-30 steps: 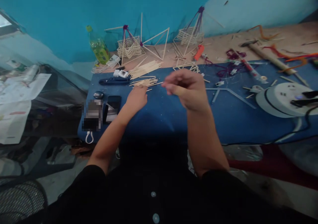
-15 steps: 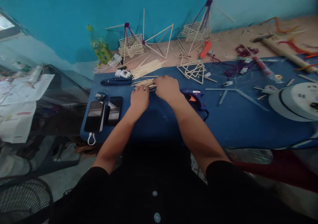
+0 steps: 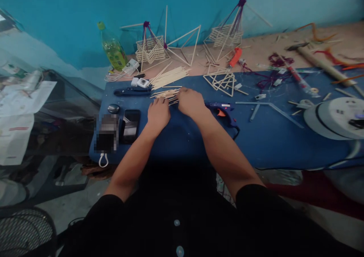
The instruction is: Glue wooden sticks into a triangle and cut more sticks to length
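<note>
My left hand (image 3: 158,114) rests palm down on the table, its slightly spread fingers touching the near left side of a small bunch of thin wooden sticks (image 3: 166,93). Curled at the right end of that bunch is my right hand (image 3: 192,102), its fingertips closed on the sticks and partly hidden. A larger pile of wooden sticks (image 3: 172,78) lies just beyond. To the right of my right hand is a blue hot glue gun (image 3: 224,114) with an orange trigger. Behind it sits a flat frame of crossed sticks (image 3: 220,81).
Stick structures with purple yarn (image 3: 150,50) stand along the wall beside a bottle (image 3: 113,52). Dark-handled pliers (image 3: 132,92), a mouse (image 3: 113,108) and a phone (image 3: 131,126) lie left. Glue sticks (image 3: 254,112), a hammer (image 3: 324,63) and a round white power strip (image 3: 327,116) are right.
My view has shifted slightly. My left hand has edged a little left and back, uncovering more of the small bunch; my right hand stays nearly in place at its right end.
</note>
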Motion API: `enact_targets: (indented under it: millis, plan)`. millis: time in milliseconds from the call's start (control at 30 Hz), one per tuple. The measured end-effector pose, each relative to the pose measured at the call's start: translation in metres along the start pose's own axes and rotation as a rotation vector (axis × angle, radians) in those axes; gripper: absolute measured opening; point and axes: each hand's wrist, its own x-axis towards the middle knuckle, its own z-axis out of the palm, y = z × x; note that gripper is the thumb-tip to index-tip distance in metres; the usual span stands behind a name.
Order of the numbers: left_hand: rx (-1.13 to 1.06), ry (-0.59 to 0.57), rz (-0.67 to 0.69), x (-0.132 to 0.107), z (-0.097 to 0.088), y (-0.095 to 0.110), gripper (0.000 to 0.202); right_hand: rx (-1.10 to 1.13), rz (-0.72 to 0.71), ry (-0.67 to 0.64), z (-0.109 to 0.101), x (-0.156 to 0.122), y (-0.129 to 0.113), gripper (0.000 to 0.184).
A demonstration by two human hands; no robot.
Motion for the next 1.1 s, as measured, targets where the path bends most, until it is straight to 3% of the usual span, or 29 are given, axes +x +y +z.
enact_targets:
  millis: [100,333,633,933,1100]
  plan:
    - [0.004,0.029,0.033,0.000,-0.003,-0.004,0.033,-0.022,-0.069,-0.014,0.002,-0.006,0.001,0.049]
    - [-0.035,-0.066,-0.030,0.001,-0.011,-0.004,0.040,-0.056,-0.100,0.008,0.005,-0.023,-0.001,0.049]
    - [-0.017,-0.060,0.014,-0.017,-0.011,0.000,0.039,-0.034,-0.129,-0.020,0.005,-0.020,-0.006,0.044]
    - [-0.020,-0.076,0.008,-0.017,-0.015,-0.002,0.035,-0.022,-0.101,-0.013,0.007,-0.021,-0.006,0.041]
    - [0.044,-0.118,0.028,-0.039,-0.024,0.004,0.033,-0.089,-0.096,-0.055,0.004,-0.036,-0.010,0.038]
